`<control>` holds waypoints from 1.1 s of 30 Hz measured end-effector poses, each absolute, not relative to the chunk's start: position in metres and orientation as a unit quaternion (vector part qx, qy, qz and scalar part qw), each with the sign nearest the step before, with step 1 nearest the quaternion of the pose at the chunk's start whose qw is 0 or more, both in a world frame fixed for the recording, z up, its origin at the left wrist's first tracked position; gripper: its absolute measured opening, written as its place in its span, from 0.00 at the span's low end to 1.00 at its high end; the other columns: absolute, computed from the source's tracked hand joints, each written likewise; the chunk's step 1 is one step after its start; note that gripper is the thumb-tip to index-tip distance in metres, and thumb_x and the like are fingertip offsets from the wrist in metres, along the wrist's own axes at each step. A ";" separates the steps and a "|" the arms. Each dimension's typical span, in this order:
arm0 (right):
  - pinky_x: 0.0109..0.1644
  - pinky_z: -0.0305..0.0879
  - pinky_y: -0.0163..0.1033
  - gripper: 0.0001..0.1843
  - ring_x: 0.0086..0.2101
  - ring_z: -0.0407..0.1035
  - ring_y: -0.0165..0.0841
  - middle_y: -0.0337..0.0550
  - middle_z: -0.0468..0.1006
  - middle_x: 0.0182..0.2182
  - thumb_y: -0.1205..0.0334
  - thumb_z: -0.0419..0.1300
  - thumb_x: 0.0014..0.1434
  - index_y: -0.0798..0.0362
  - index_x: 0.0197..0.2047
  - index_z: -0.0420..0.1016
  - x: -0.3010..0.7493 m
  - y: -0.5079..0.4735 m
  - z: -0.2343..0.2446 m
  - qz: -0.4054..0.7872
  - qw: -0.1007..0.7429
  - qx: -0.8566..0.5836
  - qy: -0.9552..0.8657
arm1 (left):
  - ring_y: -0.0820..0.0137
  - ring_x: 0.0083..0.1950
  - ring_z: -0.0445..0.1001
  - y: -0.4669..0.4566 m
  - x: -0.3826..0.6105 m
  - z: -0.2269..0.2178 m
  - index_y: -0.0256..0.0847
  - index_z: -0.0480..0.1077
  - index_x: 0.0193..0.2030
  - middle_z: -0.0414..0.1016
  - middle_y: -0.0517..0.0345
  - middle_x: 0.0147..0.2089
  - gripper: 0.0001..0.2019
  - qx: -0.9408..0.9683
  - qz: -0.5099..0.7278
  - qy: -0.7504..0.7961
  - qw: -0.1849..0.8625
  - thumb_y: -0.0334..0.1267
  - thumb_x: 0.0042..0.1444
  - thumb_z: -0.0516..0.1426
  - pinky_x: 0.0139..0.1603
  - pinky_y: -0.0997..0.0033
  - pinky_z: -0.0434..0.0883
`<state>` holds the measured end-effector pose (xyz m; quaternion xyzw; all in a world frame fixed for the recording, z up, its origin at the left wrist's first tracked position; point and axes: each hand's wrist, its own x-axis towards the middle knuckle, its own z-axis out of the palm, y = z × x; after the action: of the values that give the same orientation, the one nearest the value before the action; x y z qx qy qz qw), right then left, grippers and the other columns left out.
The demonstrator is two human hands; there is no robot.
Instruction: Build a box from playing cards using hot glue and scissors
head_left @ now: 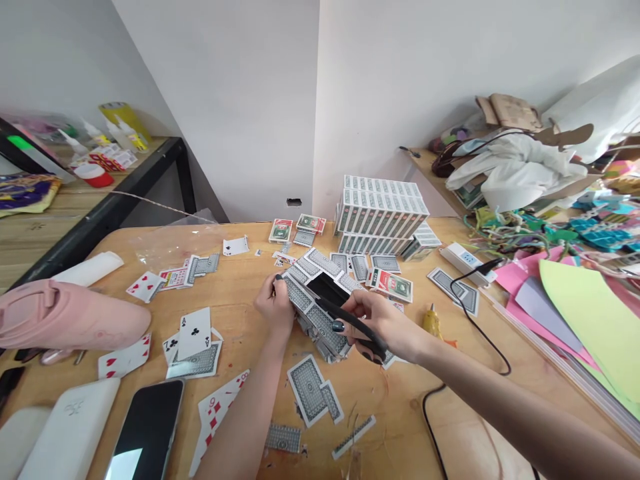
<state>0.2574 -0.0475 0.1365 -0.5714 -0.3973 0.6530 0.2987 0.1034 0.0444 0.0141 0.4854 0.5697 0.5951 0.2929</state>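
My left hand (276,303) is closed around the left end of a box-like piece covered with grey-patterned playing cards (300,295). A dark rectangular opening shows in its top, and ragged card edges hang along its near side. My right hand (375,320) grips black-handled scissors (369,337) by their loops. Their blades lie over the box's near top edge; whether they are cutting into a card cannot be made out. Just below the box, a face-down card (307,390) and a cut strip (354,437) rest on the wooden table (250,347).
Stacked card packs (383,213) stand at the back. A yellow glue gun (431,322) with a black cable (483,340) is at right, near a white power strip (465,262) and coloured paper (585,313). A pink tumbler (85,317), phone (147,423) and loose cards (195,333) lie left.
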 end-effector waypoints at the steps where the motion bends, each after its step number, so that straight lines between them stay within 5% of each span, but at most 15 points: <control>1: 0.12 0.54 0.28 0.19 0.11 0.60 0.23 0.29 0.67 0.16 0.55 0.64 0.43 0.52 0.31 0.58 0.257 -0.047 0.137 0.651 0.298 -0.573 -0.399 | 0.72 0.32 0.70 0.044 0.104 0.014 0.38 0.73 0.31 0.74 0.59 0.29 0.11 0.484 0.597 0.567 0.296 0.35 0.52 0.49 0.32 0.76 0.65; 33: 0.17 0.56 0.29 0.20 0.14 0.62 0.24 0.31 0.67 0.16 0.46 0.62 0.47 0.53 0.27 0.60 0.273 -0.057 0.148 0.706 0.260 -0.544 -0.373 | 0.69 0.34 0.74 0.042 0.105 0.006 0.38 0.74 0.34 0.77 0.56 0.32 0.13 0.537 0.576 0.546 0.284 0.38 0.52 0.49 0.35 0.73 0.69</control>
<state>0.2734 -0.0573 0.1477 -0.5435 -0.3728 0.7055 0.2604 0.1054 0.0420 0.0057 0.5370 0.5465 0.5765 0.2841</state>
